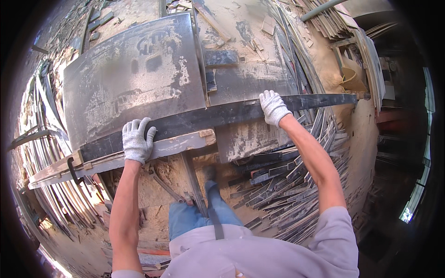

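Observation:
A long, narrow dark board [208, 114] lies crosswise in front of me, running from the left bench end out to the right. My left hand [138, 140], in a pale knitted glove, is on its left part, fingers over the far edge and thumb to the right. Further along, my right hand [274, 109], gloved alike, grips the board with fingers bent over its far edge. The fingertips' undersides are hidden. Beneath the board's left half is a pale wooden rail [181, 144], and a dark curved metal hook or clamp [73, 169] sits at its left.
Beyond the board is a large, dusty dark sheet [134, 69], with a second worn panel [250, 83] beside it. Thin strips [287, 185] are piled at the lower right, and more long strips [60, 194] lean at left. A wooden post [193, 183] stands before my legs.

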The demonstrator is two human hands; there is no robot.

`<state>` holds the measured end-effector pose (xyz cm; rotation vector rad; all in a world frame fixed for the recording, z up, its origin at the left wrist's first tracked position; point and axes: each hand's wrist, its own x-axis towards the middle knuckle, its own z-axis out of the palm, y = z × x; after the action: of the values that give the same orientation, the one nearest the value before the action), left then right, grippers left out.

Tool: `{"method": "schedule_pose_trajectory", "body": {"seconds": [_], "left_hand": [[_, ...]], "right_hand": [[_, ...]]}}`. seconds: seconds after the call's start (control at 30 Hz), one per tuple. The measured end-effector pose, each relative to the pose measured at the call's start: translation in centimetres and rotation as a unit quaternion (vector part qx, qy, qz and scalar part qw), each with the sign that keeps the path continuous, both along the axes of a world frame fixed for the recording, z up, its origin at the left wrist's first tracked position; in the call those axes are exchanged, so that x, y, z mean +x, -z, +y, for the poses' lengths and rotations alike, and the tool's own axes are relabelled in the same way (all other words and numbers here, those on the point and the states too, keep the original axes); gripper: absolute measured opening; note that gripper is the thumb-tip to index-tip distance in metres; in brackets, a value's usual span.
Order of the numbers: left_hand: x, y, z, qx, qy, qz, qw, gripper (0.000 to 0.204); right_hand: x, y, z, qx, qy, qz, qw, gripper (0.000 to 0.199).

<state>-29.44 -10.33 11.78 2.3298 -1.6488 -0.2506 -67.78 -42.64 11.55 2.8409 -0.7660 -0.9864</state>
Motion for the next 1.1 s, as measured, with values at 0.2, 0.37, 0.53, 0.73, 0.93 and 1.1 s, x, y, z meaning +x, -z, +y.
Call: {"method": "schedule_pose_trajectory", "body": {"seconds": [0.2,0.37,0.53,0.73,0.93,1.1], "left_hand": [[-0.2,0.4,0.3,-0.009,-0.003,-0.022,1.0,0.034],[-0.3,1.0,0.8,-0.008,-0.003,-0.026,1.0,0.035],[-0.4,1.4,1.0,-0.005,-0.007,-0.032,0.999,0.035],[-0.5,1.8,1.1,-0.014,-0.007,-0.04,0.999,0.036],[-0.3,2.1,0.5,-0.009,-0.016,-0.065,0.998,0.037],[0.2,2.4,0.7,-0.022,-0.01,-0.063,0.998,0.037]], "right_hand": [[-0.4,0.9,-0.1,-0.021,-0.012,-0.035,0.999,0.06],[0.2,0.2,-0.2,-0.005,-0.021,-0.01,1.0,0.064],[0.4,0.6,-0.2,-0.006,-0.031,0.004,1.0,0.067],[0.2,1.6,-0.1,-0.022,-0.029,-0.005,0.999,0.061],[-0.4,2.2,0.3,-0.021,0.051,-0.041,0.998,0.057],[-6.5,2.7,5.0,-0.064,-0.01,-0.102,0.993,0.062]]}}
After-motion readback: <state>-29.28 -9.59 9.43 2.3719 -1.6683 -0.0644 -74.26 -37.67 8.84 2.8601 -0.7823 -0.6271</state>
